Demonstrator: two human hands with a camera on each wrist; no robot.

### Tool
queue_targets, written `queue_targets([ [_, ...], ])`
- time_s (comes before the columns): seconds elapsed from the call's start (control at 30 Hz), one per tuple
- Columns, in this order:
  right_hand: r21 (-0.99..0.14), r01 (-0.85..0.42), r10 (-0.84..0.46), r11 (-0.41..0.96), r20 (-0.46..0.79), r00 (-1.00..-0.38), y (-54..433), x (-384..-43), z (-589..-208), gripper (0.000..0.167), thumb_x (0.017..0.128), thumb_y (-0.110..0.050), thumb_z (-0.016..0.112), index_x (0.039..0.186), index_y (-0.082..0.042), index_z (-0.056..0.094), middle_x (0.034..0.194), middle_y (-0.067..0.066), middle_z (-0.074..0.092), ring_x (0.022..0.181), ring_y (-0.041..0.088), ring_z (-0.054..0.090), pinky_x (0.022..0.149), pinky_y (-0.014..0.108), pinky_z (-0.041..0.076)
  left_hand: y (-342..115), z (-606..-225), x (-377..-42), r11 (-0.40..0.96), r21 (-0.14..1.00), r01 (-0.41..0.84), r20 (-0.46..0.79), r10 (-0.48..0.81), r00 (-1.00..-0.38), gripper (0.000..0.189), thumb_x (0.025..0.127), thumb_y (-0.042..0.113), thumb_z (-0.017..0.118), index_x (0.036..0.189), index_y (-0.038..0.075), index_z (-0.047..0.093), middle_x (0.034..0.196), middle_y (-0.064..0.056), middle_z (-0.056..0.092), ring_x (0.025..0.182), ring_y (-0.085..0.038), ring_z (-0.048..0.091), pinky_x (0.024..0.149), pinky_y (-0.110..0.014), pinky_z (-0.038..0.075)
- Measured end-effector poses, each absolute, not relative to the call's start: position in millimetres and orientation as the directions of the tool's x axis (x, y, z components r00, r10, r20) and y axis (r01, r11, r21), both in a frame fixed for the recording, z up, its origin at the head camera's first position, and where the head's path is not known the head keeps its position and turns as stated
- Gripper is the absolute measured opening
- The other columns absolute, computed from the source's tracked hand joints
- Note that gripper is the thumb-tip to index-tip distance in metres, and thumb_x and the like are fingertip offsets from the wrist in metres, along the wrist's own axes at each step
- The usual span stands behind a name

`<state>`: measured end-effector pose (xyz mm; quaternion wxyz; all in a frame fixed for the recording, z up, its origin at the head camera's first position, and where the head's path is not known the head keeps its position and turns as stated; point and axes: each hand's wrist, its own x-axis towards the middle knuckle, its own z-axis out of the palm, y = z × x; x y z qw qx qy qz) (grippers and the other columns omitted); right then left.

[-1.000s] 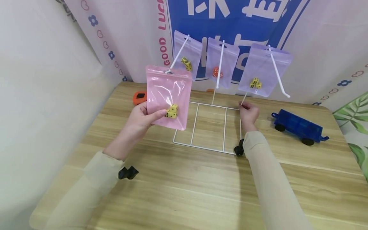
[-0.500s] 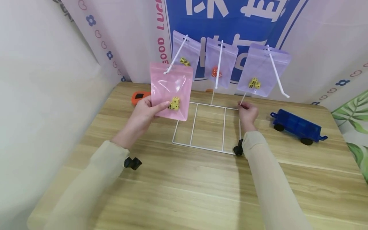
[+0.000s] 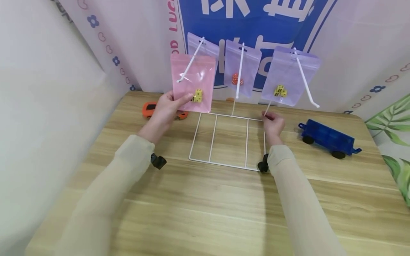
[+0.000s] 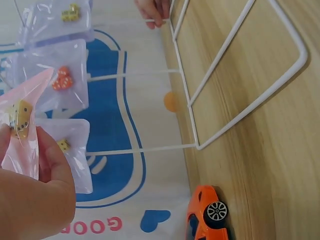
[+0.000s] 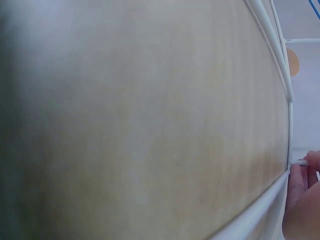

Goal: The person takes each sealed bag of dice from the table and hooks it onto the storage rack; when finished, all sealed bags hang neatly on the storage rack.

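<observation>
My left hand (image 3: 164, 108) pinches a pink zip bag (image 3: 206, 76) with yellow dice (image 3: 197, 95) inside, the thumb lying across its front. The bag's top edge overlaps the rack's left hook, whose white arm and tip show in front of the bag. Behind it hangs a purple bag (image 3: 208, 49), its yellow dice (image 4: 63, 145) visible only in the left wrist view. My right hand (image 3: 273, 126) pinches the white rack's right upright rod (image 3: 267, 108) low down, near the wire base (image 3: 247, 142). In the right wrist view its fingertips are around that rod.
A purple bag with red dice (image 3: 235, 79) hangs on the middle hook, another with yellow dice (image 3: 280, 91) on the right one. An orange toy car (image 3: 149, 109) stands behind my left hand. A blue toy trailer (image 3: 330, 138) stands at the right. A printed cloth hangs behind.
My left hand has moved the pink bag up and back along the left hook, so the hook's tip now lies lower over its front. My right hand has stayed on the rod.
</observation>
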<state>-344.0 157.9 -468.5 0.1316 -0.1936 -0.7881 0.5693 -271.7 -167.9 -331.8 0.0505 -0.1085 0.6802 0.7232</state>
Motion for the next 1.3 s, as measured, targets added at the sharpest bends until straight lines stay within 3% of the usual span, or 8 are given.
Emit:
queue_targets([
  [0.3, -0.948, 0.177, 0.455, 0.265, -0.039, -0.89, 156, -341, -469, 0.022, 0.089, -0.006, 0.067, 0.11, -0.004, 0.074, 0.116, 0.015, 0.072, 0.082, -0.001, 0.054, 0.08, 0.011, 0.046, -169, -338, -303, -0.108, 0.965, -0.24, -0.249, -0.082, -0.965, 0.032, 0.085, 0.029, 0.077, 0.106, 0.016, 0.055, 0.092, 0.006, 0.054, 0.071, -0.007, 0.042, 0.064, -0.017, 0.04],
  [0.43, -0.949, 0.17, 0.446, 0.266, -0.035, -0.894, 155, -340, -470, 0.022, 0.089, -0.006, 0.066, 0.11, -0.004, 0.074, 0.116, 0.015, 0.072, 0.083, 0.0, 0.055, 0.083, 0.013, 0.048, -170, -339, -312, -0.139, 0.964, -0.228, -0.24, -0.08, -0.967, 0.029, 0.086, 0.027, 0.076, 0.103, 0.016, 0.056, 0.089, 0.006, 0.055, 0.068, -0.007, 0.043, 0.06, -0.016, 0.04],
  [0.67, -0.954, 0.163, 0.439, 0.253, -0.037, -0.898, 154, -339, -470, 0.023, 0.088, -0.006, 0.067, 0.111, -0.003, 0.072, 0.117, 0.016, 0.071, 0.087, 0.004, 0.058, 0.091, 0.019, 0.051, -173, -342, -327, -0.196, 0.947, -0.255, -0.274, -0.078, -0.959, 0.033, 0.084, 0.026, 0.077, 0.104, 0.015, 0.053, 0.096, 0.004, 0.053, 0.08, -0.008, 0.048, 0.07, -0.015, 0.049],
  [1.07, -0.95, 0.174, 0.427, 0.258, -0.05, -0.903, 150, -338, -478, 0.023, 0.088, -0.006, 0.068, 0.111, -0.003, 0.073, 0.116, 0.016, 0.072, 0.086, 0.005, 0.058, 0.089, 0.019, 0.052, -181, -355, -336, -0.301, 0.914, -0.273, -0.289, -0.008, -0.957, 0.035, 0.084, 0.029, 0.077, 0.106, 0.016, 0.054, 0.089, 0.003, 0.065, 0.073, -0.008, 0.061, 0.073, -0.017, 0.056],
  [1.17, -0.949, 0.186, 0.43, 0.255, -0.061, -0.901, 150, -335, -482, 0.023, 0.088, -0.006, 0.068, 0.11, -0.003, 0.072, 0.116, 0.016, 0.072, 0.085, 0.005, 0.059, 0.089, 0.019, 0.053, -183, -365, -332, -0.309, 0.898, -0.313, -0.323, 0.018, -0.946, 0.042, 0.086, 0.032, 0.075, 0.117, 0.017, 0.052, 0.102, 0.0, 0.067, 0.085, -0.011, 0.066, 0.082, -0.02, 0.059],
  [1.3, -0.95, 0.198, 0.444, 0.242, -0.072, -0.893, 155, -333, -488, 0.024, 0.088, -0.005, 0.068, 0.111, -0.002, 0.072, 0.117, 0.017, 0.071, 0.08, -0.001, 0.056, 0.084, 0.013, 0.05, -183, -380, -323, -0.208, 0.9, -0.384, -0.381, 0.054, -0.923, 0.057, 0.092, 0.04, 0.066, 0.138, 0.014, 0.046, 0.135, -0.009, 0.059, 0.104, -0.015, 0.066, 0.1, -0.028, 0.054],
])
